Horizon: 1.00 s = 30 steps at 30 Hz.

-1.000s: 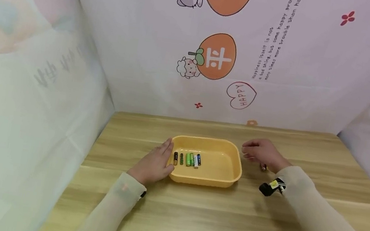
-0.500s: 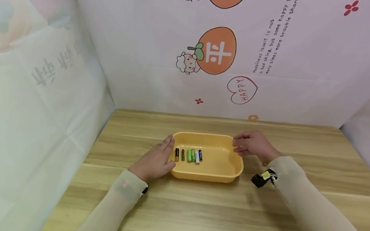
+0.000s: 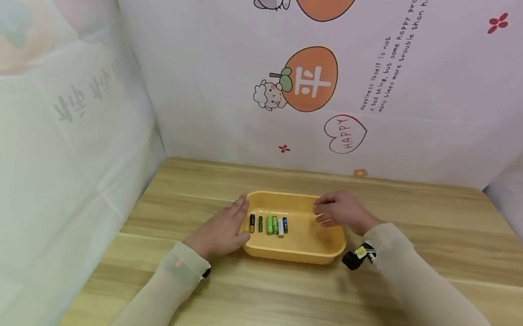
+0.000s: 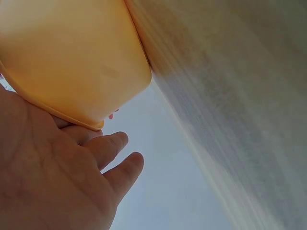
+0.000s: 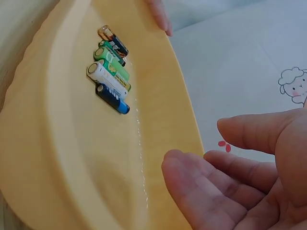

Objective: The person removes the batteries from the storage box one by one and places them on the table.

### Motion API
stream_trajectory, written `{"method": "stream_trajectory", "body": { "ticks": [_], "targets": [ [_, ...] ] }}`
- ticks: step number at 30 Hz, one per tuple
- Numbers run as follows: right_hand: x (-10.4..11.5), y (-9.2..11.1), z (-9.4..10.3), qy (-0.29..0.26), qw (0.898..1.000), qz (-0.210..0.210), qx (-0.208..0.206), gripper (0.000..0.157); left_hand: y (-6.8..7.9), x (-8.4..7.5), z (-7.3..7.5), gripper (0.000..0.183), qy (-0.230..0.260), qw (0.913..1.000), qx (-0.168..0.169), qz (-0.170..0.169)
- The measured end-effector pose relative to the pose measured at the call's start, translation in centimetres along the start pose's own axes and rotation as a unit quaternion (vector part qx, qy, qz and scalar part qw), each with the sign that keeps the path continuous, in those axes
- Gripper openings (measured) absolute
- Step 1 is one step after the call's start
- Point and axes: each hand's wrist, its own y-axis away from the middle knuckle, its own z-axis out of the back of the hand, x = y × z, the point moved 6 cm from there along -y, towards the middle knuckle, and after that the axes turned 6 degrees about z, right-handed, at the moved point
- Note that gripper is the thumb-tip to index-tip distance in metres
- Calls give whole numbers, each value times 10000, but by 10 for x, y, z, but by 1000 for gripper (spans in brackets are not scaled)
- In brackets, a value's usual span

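Note:
A yellow plastic tray (image 3: pixel 312 245) sits on the table with several batteries lying in a row in its left half. From the left come a black-and-gold battery (image 3: pixel 252 223), a thin green one (image 3: pixel 260 224), two brighter green ones, a white battery (image 5: pixel 108 79) and a dark blue battery (image 5: pixel 112 99). My left hand (image 3: pixel 219 230) lies against the tray's left rim, fingers extended along it and thumb near the front corner. Over the tray's right end hangs my right hand (image 3: pixel 345 210), fingers loosely bent, thumb apart from them, nothing between them.
The wood-grain table (image 3: pixel 278 314) ends at a white printed cloth wall (image 3: pixel 228 112) behind the tray. Another cloth wall (image 3: pixel 53 181) rises on the left. A black wrist camera (image 3: pixel 354 258) sticks out from my right sleeve near the tray's right side.
My right hand has moved left, from beside the tray to over its right end. A small dark item on the table under that wrist is now hidden. My left hand stays at the rim.

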Motion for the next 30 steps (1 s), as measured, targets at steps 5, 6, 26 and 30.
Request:
{"method": "stream_trajectory", "body": {
  "ticks": [5,6,26,30],
  "targets": [
    [3,-8,-9,129,9999,-108,36,36,-1,2,-1,75,-17,9999,-155,22],
    [4,-9,-11,176,9998,-119,51,36,-1,3,-1,75,-7,9999,-170,22],
    [16,-29,-46,284,9995,-60,116,30,-1,1,-1,75,-1,9999,90,82],
    [12,-34,-50,478,9987,-153,129,28,0,0,-2,75,3,9999,95,90]
  ]
}}
